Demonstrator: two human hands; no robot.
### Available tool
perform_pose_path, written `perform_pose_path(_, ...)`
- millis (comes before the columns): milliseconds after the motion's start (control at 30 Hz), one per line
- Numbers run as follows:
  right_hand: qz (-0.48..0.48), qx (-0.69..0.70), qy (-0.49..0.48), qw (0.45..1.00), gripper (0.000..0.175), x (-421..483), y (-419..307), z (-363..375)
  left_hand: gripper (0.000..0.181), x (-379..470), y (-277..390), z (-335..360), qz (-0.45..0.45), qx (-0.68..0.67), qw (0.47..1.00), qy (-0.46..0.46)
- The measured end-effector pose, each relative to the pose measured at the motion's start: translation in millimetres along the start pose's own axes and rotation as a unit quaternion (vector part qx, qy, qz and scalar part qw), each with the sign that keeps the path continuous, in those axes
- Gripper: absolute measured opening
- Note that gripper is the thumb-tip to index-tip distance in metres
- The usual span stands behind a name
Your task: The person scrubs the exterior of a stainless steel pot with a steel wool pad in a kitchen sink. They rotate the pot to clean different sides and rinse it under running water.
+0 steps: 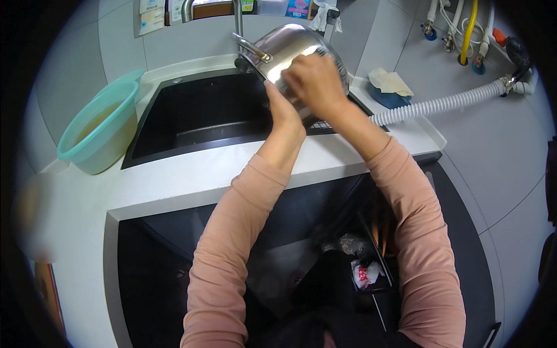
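Note:
A shiny stainless steel pot (289, 45) is tilted on its side over the right part of the black sink (209, 104). One of its loop handles (252, 47) points toward the faucet. My left hand (283, 106) grips the pot low at its rim, thumb along the edge, the other fingers hidden. Against the pot's outer wall rests my right hand (315, 87), its fingers curled and blurred. Whether it has anything inside the fingers is hidden from this angle.
Left of the sink, a mint-green plastic basin (98, 130) holds cloudy liquid. The metal faucet (238, 26) stands behind the pot. A ribbed white hose (444, 104) crosses the right counter, near a pale cloth (390, 82) on a blue container. An open drawer (376, 261) with plastic bags lies below.

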State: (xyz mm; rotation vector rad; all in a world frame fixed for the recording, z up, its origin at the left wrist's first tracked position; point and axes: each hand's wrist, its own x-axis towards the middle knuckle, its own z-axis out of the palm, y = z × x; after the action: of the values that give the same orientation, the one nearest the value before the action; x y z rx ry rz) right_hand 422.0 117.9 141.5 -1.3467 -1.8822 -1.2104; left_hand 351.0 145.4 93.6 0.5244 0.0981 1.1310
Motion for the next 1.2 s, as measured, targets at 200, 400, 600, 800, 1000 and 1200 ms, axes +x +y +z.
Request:
perform_pose_path(200, 0.12, -0.033, 0.018, 0.992, 0.009, 5.6, 20.5, -8.9, 0.054, -1.4, -0.3, 4.2, 0.002, -0.011, 0.999, -0.033)
perform_pose_path(400, -0.033, 0.046, 0.101, 0.993, 0.002, -31.1, 8.4, 0.6, 0.051, -1.6, -2.2, 3.2, 0.031, 0.032, 0.999, -0.006)
perform_pose_path(600, 0.382, 0.158, 0.196, 0.889, 0.013, -45.6, 66.4, -0.1, 0.059, 14.1, -3.7, -10.0, 0.042, 0.031, 0.998, -0.042)
perform_pose_path(800, 0.61, 0.571, 0.313, 0.453, 0.027, -108.8, 84.0, 34.7, 0.044, 4.8, -4.8, -2.2, 0.013, 0.081, 0.996, -0.033)
perform_pose_path(1000, 0.59, 0.623, 0.424, 0.29, 0.029, -108.9, 88.2, 33.5, 0.045, -0.8, 2.7, 0.1, 0.004, 0.137, 0.99, -0.027)
perform_pose_path(1200, 0.489, 0.322, 0.405, 0.702, 0.035, -87.0, 60.6, 23.3, 0.045, 3.5, 2.2, -3.5, 0.021, 0.167, 0.982, -0.085)
